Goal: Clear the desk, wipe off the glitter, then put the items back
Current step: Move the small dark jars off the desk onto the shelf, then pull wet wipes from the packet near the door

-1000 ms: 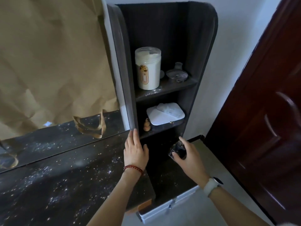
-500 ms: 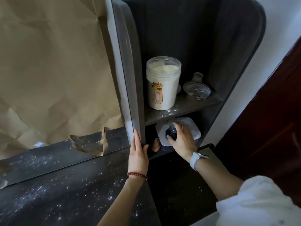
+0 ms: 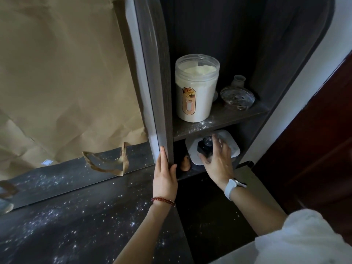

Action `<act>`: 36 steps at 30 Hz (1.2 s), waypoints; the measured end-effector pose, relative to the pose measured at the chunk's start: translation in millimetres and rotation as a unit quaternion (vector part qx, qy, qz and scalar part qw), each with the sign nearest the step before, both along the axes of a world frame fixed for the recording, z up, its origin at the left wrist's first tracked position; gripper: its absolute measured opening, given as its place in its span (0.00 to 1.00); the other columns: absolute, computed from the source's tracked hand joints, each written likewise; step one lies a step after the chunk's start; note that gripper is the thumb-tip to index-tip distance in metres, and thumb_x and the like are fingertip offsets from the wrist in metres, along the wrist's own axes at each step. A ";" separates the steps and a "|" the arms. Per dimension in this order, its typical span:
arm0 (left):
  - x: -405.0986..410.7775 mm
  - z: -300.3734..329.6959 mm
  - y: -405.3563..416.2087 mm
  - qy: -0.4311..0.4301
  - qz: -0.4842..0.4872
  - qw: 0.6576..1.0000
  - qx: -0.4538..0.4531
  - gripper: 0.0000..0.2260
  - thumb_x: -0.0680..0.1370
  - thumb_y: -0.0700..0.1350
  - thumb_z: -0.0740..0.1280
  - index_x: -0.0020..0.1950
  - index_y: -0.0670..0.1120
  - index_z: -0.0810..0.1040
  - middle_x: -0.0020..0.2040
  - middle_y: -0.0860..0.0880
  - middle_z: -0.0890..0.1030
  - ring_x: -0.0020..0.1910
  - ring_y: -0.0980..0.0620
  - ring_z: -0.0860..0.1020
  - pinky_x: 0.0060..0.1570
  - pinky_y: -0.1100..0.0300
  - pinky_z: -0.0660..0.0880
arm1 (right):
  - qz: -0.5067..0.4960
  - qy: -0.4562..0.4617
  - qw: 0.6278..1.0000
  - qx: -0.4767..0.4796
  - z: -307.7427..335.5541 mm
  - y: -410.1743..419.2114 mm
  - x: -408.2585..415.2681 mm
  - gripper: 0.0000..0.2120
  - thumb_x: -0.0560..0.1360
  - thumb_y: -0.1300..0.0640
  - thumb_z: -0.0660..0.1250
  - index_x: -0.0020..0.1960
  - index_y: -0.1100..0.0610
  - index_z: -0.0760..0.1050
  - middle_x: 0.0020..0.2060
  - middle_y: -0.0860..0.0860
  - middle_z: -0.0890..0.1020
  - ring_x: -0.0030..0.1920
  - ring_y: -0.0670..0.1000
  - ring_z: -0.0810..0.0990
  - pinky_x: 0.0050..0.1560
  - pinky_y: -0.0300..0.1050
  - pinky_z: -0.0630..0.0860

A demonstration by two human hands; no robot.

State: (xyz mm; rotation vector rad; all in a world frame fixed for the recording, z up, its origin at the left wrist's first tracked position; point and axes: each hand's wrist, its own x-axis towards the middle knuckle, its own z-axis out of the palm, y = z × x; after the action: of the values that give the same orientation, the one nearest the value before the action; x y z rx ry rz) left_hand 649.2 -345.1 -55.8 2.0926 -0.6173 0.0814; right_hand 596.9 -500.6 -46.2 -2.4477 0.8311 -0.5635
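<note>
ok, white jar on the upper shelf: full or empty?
Nearly full. The white jar shows pale powder almost up to its clear top.

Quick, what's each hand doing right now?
Left hand: open, fingers straight, resting on the shelf's side panel.
Right hand: fingers curled around a small dark jar over the white box.

place: home, bedroom-like corner | evidence: dark vanity counter (image 3: 80,225) with mirror (image 3: 66,82) papered over | built-in shelf unit (image 3: 219,122) holding powder jar (image 3: 196,88), glass dish (image 3: 237,96) | dark red wooden door (image 3: 314,140) beside it
</note>
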 end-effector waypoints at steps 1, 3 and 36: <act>-3.1 -2.1 0.8 0.010 0.003 1.000 0.001 0.30 0.78 0.41 0.59 0.71 0.54 0.44 0.71 0.41 0.63 0.65 0.41 0.69 0.59 0.49 0.74 | -0.002 -0.017 1.000 -0.002 -1.6 4.4 -8.7 0.34 0.71 0.53 0.70 0.71 0.60 0.58 0.66 0.65 0.66 0.66 0.64 0.64 0.61 0.56 0.69; -16.0 -11.9 3.7 0.040 0.020 0.999 0.004 0.30 0.77 0.40 0.61 0.73 0.49 0.47 0.72 0.39 0.60 0.69 0.41 0.64 0.64 0.48 0.70 | -0.002 -0.036 0.999 -0.001 -10.1 14.3 -31.7 0.30 0.73 0.55 0.67 0.71 0.59 0.59 0.67 0.64 0.66 0.67 0.62 0.65 0.62 0.55 0.69; -796.3 -65.1 -155.0 -0.133 -0.771 0.513 0.352 0.19 0.78 0.48 0.57 0.68 0.47 0.65 0.68 0.46 0.68 0.67 0.47 0.66 0.64 0.54 0.64 | -0.737 -0.047 0.636 0.223 -98.9 144.0 -866.7 0.17 0.73 0.60 0.61 0.60 0.64 0.73 0.56 0.61 0.78 0.59 0.60 0.75 0.63 0.50 0.67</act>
State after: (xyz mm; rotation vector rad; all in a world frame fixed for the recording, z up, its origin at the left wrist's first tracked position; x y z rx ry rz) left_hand -147.0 -500.1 -121.0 1.3200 -2.8232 -1.0317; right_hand -269.8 -356.6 -145.1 -0.7799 2.4607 -0.7932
